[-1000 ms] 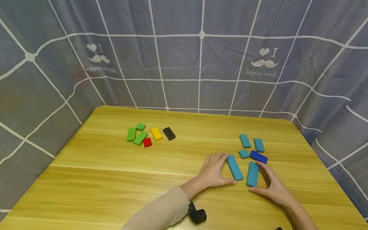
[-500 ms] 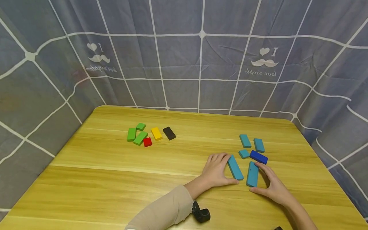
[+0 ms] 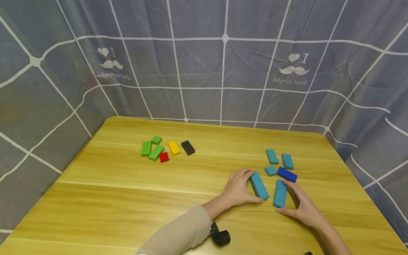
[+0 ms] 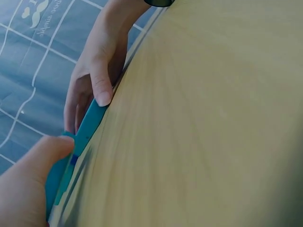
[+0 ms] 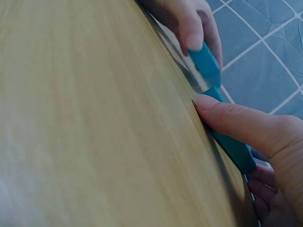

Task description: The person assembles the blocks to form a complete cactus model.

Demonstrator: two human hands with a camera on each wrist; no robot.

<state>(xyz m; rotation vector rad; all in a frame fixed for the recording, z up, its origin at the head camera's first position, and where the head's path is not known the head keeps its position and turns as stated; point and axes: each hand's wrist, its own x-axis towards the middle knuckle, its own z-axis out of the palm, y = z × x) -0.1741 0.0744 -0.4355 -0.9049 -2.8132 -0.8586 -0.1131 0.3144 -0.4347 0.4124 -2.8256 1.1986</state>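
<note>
My left hand (image 3: 237, 188) pinches a long light-blue block (image 3: 259, 185) by its ends, thumb at the near end and fingertips at the far end. The right wrist view shows this block (image 5: 204, 62) blurred and raised off the wood. Just right of it, a second long light-blue block (image 3: 280, 193) stands between the thumb and fingers of my right hand (image 3: 305, 209), gripped end to end. A narrow gap parts the two blocks in the head view. Behind them lie a dark-blue block (image 3: 287, 174) and a small light-blue block (image 3: 271, 171).
Two more light-blue blocks (image 3: 272, 156) lie farther back on the wooden table (image 3: 127, 202). At the left are several green blocks (image 3: 156, 153), a red block (image 3: 164, 157), a yellow block (image 3: 174, 148) and a black block (image 3: 188, 147). A grey checked curtain (image 3: 197, 63) surrounds the table.
My left hand shifts slightly right, then back left with its light-blue block, which now shows more of its side. The right hand and its block stay in place.
</note>
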